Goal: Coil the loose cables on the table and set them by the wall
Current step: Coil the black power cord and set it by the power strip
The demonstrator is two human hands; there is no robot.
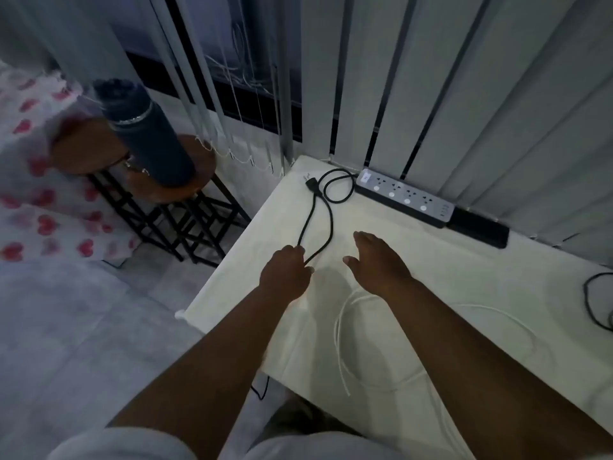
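- Pinching the black cable (321, 207) at its near fold: left hand (285, 277) has fingers closed on the bend, two strands running far from it toward the plug (310, 184) and a loose loop by the far left corner of the table (232, 257).
- Right hand (378, 263) hovers just right of the left, palm down, fingers spread, holding nothing.
- Black cable ends at the power strip (404, 197), which lies along the far edge against the vertical blinds (431, 94).
- White cable (341, 330) lies loose on the near part of the table, under the right forearm, uncoiled.
- Risks, my read:
  - pulling the fold nearer could drag the power strip off the wall line, since the cable looks attached to it
  - right forearm could snag the white cable and sweep it off the near edge
  - loop near the left edge could slip over the side
- Count: 2 hands; 1 power strip; 1 black cable in hand, 1 white cable, plus part of another dark cable (593, 300) at the right edge, so 3 in view. Also a thin dark cord (262, 390) hanging below the near edge; can't tell whose it is.
- Off the table, left: 1 dark bottle (149, 137) on a round wooden side table (99, 151).
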